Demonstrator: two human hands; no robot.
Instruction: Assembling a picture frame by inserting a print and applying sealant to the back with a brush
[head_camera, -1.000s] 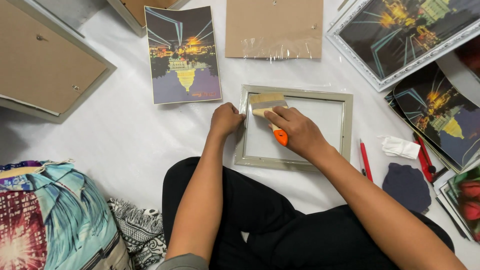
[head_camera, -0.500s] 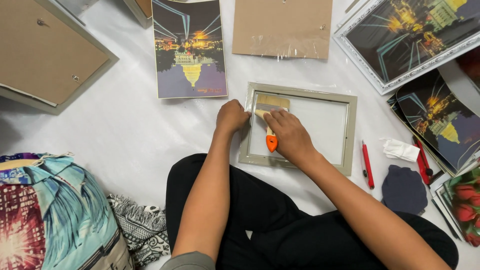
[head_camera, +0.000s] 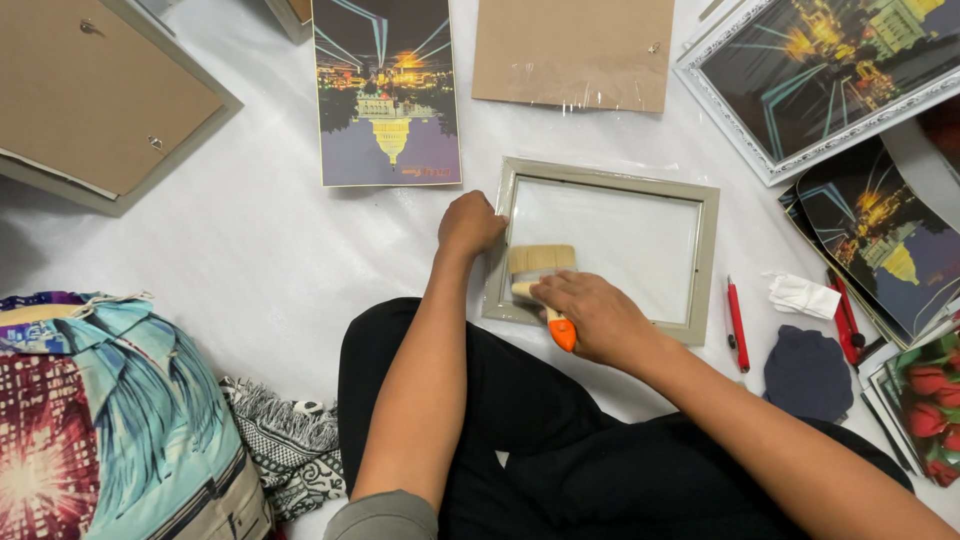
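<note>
Brush (head_camera: 543, 272) in right hand (head_camera: 590, 315) on frame glass (head_camera: 610, 235), left hand (head_camera: 470, 222) beside.

Frame (head_camera: 610, 250), print (head_camera: 388, 95) on probably-plastic sheet (head_camera: 260, 260)

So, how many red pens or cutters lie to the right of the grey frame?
2 show: one slim red pen just right of the grey rectangular picture frame, another red tool farther right beside crumpled white paper. More may be hidden under the prints.
</note>
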